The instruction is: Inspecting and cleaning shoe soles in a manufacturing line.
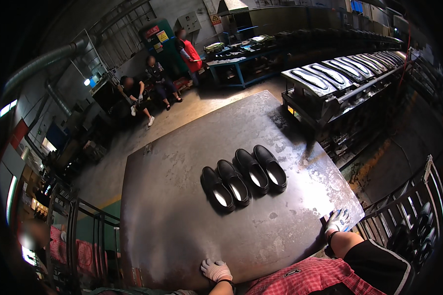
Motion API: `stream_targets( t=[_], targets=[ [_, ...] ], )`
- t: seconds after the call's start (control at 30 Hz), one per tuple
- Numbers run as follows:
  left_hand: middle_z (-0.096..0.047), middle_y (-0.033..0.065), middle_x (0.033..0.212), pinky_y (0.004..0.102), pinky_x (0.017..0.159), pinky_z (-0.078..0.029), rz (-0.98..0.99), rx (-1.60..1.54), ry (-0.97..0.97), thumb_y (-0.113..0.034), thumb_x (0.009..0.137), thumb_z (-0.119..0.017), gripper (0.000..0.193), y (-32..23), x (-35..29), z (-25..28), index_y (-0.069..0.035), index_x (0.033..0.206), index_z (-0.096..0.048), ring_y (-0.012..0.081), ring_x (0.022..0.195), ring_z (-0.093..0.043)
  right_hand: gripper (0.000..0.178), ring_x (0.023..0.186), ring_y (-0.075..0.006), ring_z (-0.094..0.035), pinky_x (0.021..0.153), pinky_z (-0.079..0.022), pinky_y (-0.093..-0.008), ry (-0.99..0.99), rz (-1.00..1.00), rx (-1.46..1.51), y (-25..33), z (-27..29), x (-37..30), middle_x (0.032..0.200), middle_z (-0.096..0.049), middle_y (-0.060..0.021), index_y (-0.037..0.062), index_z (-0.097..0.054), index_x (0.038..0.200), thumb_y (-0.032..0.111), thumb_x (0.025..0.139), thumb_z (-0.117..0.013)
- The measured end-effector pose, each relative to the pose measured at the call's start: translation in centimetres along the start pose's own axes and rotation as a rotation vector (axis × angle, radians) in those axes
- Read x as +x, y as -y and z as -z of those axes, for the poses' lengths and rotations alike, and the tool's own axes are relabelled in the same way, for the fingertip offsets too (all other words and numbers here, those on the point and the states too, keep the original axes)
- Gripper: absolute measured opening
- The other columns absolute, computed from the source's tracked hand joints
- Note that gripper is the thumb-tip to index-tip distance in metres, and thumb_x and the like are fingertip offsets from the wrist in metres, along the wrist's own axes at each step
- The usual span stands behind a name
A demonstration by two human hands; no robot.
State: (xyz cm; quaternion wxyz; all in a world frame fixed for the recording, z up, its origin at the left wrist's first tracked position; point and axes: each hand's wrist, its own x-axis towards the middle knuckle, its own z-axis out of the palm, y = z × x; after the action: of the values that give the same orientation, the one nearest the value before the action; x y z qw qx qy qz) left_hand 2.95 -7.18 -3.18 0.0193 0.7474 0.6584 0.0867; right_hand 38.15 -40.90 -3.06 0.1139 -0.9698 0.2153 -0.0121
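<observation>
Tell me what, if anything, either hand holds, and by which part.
Nothing seems held: the gloved left hand rests on the tabletop near its close edge, the gloved right hand by its right corner.

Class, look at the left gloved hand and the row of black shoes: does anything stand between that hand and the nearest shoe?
Nothing visible does. Between the left hand, at the near table edge, and the leftmost black shoe lies only flat metal tabletop.
</observation>
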Motion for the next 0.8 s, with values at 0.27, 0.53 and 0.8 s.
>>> stream_targets(
  t=[0.27, 0.53, 0.8],
  targets=[
    [-0.051, 0.0085, 0.13, 0.0466, 0.102, -0.039, -0.014, -0.004, -0.01, -0.026, 0.078, -0.06, 0.038, -0.1, -0.1, 0.1, -0.007, 0.11, -0.06, 0.0292, 0.125, -0.044, 0.054, 0.138, -0.0334, -0.039, 0.115, -0.029, -0.0443, -0.034, 0.021, -0.026, -0.3, -0.5, 0.2, 0.149, -0.045, -0.0144, 0.0057, -0.052, 0.139, 0.041, 0.1, -0.041],
    [-0.051, 0.009, 0.131, 0.0467, 0.102, -0.039, -0.016, -0.006, 0.0, -0.026, 0.079, -0.059, 0.038, -0.3, 0.0, 0.2, -0.006, 0.111, -0.06, 0.0296, 0.125, -0.044, 0.055, 0.136, -0.0344, -0.04, 0.115, -0.029, -0.044, -0.056, 0.026, -0.014, -1.1, -1.6, 0.7, 0.148, -0.045, -0.0157, 0.0038, -0.052, 0.139, 0.042, 0.1, -0.041],
    [-0.051, 0.009, 0.131, 0.0469, 0.103, -0.039, -0.014, -0.017, -0.003, -0.026, 0.079, -0.059, 0.038, -0.2, 0.0, 0.3, -0.006, 0.111, -0.06, 0.0295, 0.125, -0.044, 0.055, 0.136, -0.0342, -0.041, 0.114, -0.029, -0.045, -0.07, 0.02, 0.014, -0.7, -1.3, 0.4, 0.146, -0.048, -0.0153, 0.0039, -0.053, 0.138, 0.042, 0.099, -0.044]
  ],
)
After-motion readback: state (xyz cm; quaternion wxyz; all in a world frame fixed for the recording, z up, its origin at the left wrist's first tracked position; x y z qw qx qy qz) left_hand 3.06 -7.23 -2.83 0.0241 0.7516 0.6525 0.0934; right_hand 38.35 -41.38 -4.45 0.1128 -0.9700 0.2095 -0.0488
